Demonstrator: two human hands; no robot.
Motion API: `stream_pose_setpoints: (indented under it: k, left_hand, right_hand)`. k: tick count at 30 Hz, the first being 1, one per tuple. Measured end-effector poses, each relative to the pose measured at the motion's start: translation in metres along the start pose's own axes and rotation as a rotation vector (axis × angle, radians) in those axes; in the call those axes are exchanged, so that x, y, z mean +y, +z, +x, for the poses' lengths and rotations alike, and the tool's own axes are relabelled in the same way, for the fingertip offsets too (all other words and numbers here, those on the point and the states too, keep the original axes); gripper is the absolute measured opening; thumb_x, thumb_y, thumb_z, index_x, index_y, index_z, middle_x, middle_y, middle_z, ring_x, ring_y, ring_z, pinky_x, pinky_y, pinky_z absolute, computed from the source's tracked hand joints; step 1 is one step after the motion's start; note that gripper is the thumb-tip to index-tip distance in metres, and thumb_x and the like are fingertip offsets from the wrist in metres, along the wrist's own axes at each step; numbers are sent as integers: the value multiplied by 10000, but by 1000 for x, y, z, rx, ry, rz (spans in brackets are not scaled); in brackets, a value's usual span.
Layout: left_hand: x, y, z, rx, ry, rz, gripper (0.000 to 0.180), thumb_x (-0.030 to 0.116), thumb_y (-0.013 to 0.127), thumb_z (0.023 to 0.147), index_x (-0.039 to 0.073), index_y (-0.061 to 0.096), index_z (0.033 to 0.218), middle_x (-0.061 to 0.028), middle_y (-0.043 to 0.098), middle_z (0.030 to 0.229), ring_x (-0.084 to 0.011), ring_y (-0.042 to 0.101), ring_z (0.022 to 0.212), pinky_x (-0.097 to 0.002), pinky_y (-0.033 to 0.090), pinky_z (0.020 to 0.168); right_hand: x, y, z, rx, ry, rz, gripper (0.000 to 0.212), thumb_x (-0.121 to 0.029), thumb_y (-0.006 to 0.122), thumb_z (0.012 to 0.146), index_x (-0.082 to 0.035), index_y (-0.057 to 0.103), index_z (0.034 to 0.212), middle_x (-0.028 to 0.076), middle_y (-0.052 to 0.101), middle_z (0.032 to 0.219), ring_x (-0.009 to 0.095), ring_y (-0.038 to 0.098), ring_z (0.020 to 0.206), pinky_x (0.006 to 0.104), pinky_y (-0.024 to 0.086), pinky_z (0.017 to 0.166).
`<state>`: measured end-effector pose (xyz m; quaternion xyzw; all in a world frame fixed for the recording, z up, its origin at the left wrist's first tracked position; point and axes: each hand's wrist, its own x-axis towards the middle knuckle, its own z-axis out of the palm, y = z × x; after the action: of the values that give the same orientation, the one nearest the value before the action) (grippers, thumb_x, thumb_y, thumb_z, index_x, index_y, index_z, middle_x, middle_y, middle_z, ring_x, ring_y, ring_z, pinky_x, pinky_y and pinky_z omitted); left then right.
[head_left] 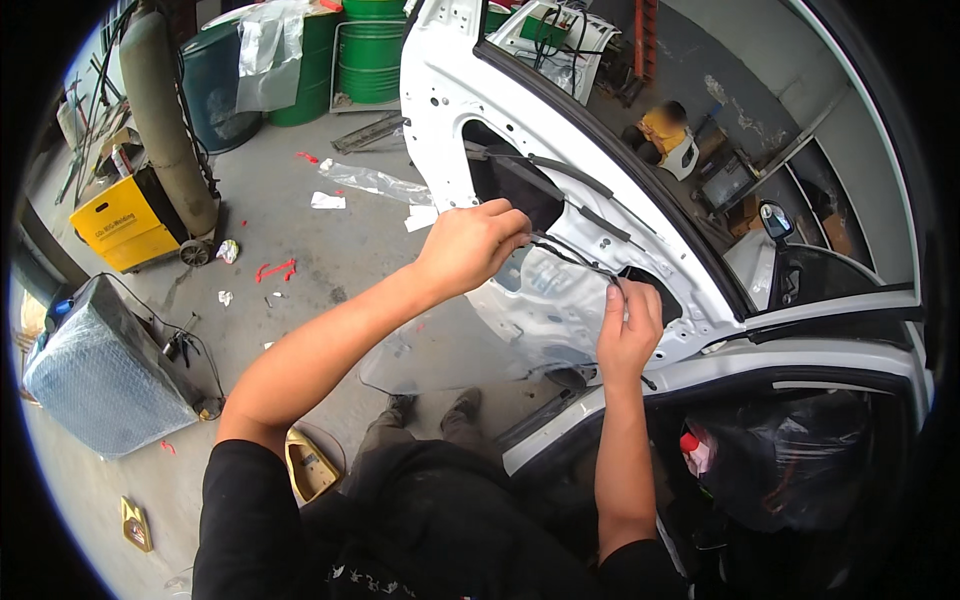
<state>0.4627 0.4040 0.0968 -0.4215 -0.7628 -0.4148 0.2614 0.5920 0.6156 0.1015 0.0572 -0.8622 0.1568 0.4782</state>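
Observation:
In front of the bare white car door (440, 110), both of my hands are raised. My left hand (475, 245) is closed, its fingers pinching one end of a thin black strip (572, 256). My right hand (632, 325) pinches the strip farther right, thumb uppermost. Between the hands the strip runs slightly bowed. A clear see-through sheet (440, 365) seems to hang below it, with a rounded corner above my feet; I cannot tell whether it is film or glass. Behind it show the door's cutouts and inner panel.
The car body's door sill (560, 430) is close on my right. A yellow welding machine (125, 220) with a gas cylinder, a bubble-wrapped box (105, 365) and green drums (370, 60) stand left. A person (662, 130) sits beyond the door. Scraps (327, 201) litter the floor.

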Motion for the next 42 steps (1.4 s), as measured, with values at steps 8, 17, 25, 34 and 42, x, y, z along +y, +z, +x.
stream_pose_setpoints:
  k: [8, 17, 25, 34, 42]
  left_hand:
    - [-11, -1, -16, -13, -108, -188, 118, 167, 675, 852, 66, 671, 913, -88, 651, 800, -279, 626, 685, -368, 494, 614]
    - [-54, -9, -33, -146, -537, -500, 268, 267, 606, 924, 34, 671, 1040, -91, 667, 789, -167, 609, 628, -312, 495, 611]
    - [-203, 105, -197, -426, -855, -221, 419, 85, 594, 761, 27, 612, 1176, -163, 666, 1004, -253, 658, 815, -366, 537, 728]
    - [-171, 187, -206, -761, -683, -424, 369, 128, 647, 673, 80, 710, 1033, -146, 709, 979, -289, 666, 936, -371, 518, 827]
    - [-167, 149, -186, -595, -753, -196, 190, 193, 693, 711, 145, 751, 885, -109, 706, 901, -312, 664, 872, -407, 530, 795]
  right_hand:
    - [-6, -3, 27, -36, -175, -82, 317, 25, 659, 798, -10, 680, 1113, 111, 578, 851, 261, 558, 729, 353, 469, 670]
    - [-3, -77, 45, 36, -405, -256, 328, 46, 640, 800, 6, 683, 1123, 101, 468, 830, 233, 475, 727, 324, 425, 643]
    - [-9, -137, 80, 10, -424, -370, 266, -111, 568, 954, 45, 652, 1152, 97, 471, 814, 220, 457, 716, 325, 405, 638]
    - [-11, -188, 91, -24, -403, -512, 289, -179, 524, 993, 63, 648, 1092, 97, 483, 822, 206, 459, 700, 308, 384, 614]
    - [12, -218, 70, -13, -268, -612, 221, -104, 528, 976, 57, 646, 1070, 120, 522, 848, 209, 506, 717, 295, 412, 630]
